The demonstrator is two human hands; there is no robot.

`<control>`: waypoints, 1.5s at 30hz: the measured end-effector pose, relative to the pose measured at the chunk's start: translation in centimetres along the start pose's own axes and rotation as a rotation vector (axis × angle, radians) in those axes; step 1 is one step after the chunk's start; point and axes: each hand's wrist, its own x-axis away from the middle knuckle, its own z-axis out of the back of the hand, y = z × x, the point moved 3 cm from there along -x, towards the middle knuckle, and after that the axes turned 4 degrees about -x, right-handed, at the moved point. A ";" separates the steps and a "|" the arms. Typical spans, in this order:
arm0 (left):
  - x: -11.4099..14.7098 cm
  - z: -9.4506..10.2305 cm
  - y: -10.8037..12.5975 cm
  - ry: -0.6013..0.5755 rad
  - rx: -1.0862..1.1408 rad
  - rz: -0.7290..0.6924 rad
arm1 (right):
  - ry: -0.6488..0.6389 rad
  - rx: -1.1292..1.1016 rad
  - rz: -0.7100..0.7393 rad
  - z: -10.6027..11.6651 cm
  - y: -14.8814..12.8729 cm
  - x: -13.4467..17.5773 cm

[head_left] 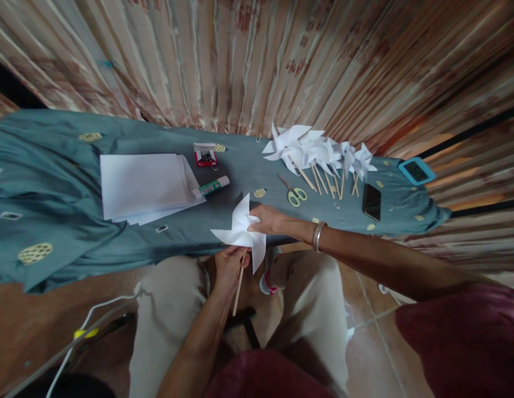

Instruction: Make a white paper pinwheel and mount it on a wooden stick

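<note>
A white paper pinwheel (240,235) is held over the near edge of the cloth, above my lap. My left hand (229,268) is closed round its thin wooden stick (239,287), just below the paper blades. From the right, my right hand (265,219) pinches the paper near the pinwheel's middle, thumb and fingers on a blade. What lies under those fingertips is hidden. Beyond my hands, green-handled scissors (293,193) lie on the cloth, points away from me. A glue stick (214,186) rests to the left of them.
The grey-green cloth (74,193) bears a stack of white paper (143,185) at left and a small red box (205,156) of dark pins. Several finished pinwheels (290,145) lie at back right. A phone (372,202) and a blue-framed device (416,171) are farther right. Curtains (223,66) hang behind.
</note>
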 end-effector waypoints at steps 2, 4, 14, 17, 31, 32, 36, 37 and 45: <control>-0.1 0.0 -0.1 0.002 -0.002 0.005 | -0.009 0.013 0.009 0.0 0.1 -0.1; -0.1 0.1 -0.1 0.002 -0.002 0.010 | -0.010 0.013 0.005 0.0 0.2 -0.2; 0.4 0.0 -0.2 -0.005 0.001 0.004 | 0.026 -0.050 0.068 0.6 -0.3 1.0; 0.7 0.0 -0.1 -0.002 0.008 0.006 | 0.063 -0.017 0.103 0.9 -0.6 2.0; 1.1 -1.2 1.9 0.003 0.165 0.065 | 0.454 0.291 0.303 2.1 -1.9 5.5; 1.1 -1.3 2.1 0.018 0.194 0.076 | 0.489 0.301 0.334 2.1 -2.0 5.7; 1.3 -1.7 2.8 0.048 0.261 0.082 | 0.620 0.254 0.445 1.8 -1.9 6.1; 1.4 -1.9 3.0 0.048 0.271 0.076 | 0.649 0.233 0.465 1.7 -1.9 6.2; 1.8 -2.8 4.0 0.050 0.330 0.048 | 0.849 0.117 0.520 2.5 -1.5 6.8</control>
